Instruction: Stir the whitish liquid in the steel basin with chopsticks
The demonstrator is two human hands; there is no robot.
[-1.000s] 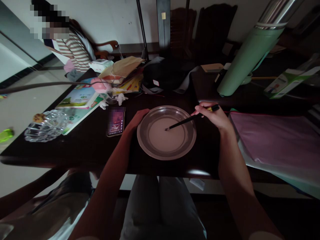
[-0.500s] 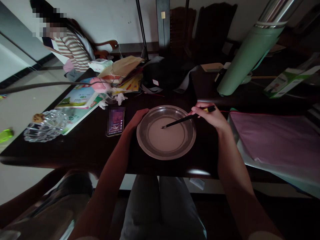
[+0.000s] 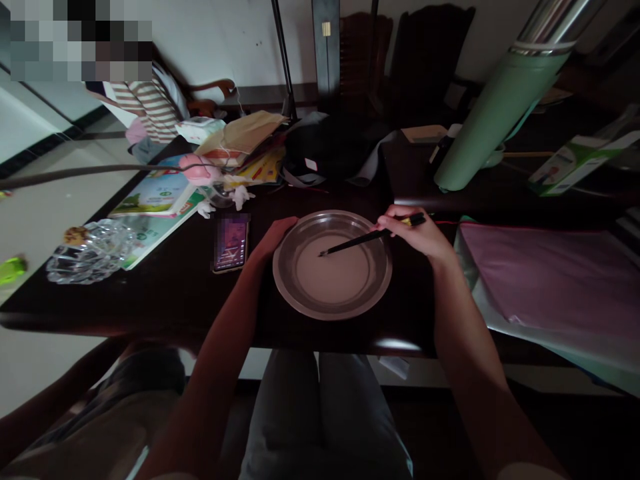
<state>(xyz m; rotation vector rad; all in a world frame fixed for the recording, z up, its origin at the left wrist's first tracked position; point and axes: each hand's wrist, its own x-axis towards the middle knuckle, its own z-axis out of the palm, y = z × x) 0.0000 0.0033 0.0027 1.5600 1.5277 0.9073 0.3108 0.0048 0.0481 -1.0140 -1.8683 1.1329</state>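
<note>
A round metal dish [image 3: 291, 293] with pale liquid in it stands on the dark table [image 3: 165, 293] in front of me. My left hand [image 3: 270, 239] grips the dish's left rim. My right hand [image 3: 416, 233] holds dark chopsticks [image 3: 365, 240] at the right rim, their tips dipped into the liquid left of the dish's middle.
A phone [image 3: 231, 242] lies left of the dish, a glass ashtray [image 3: 93, 250] further left. Books, a pink toy and a dark bag crowd the back. A green flask [image 3: 493, 110] leans at the right, a purple folder [image 3: 545, 273] beside it. A person in stripes sits far left.
My right hand has drawn the chopsticks leftward, and their tips have shifted left and slightly up in the liquid. My left hand has stayed on the rim.
</note>
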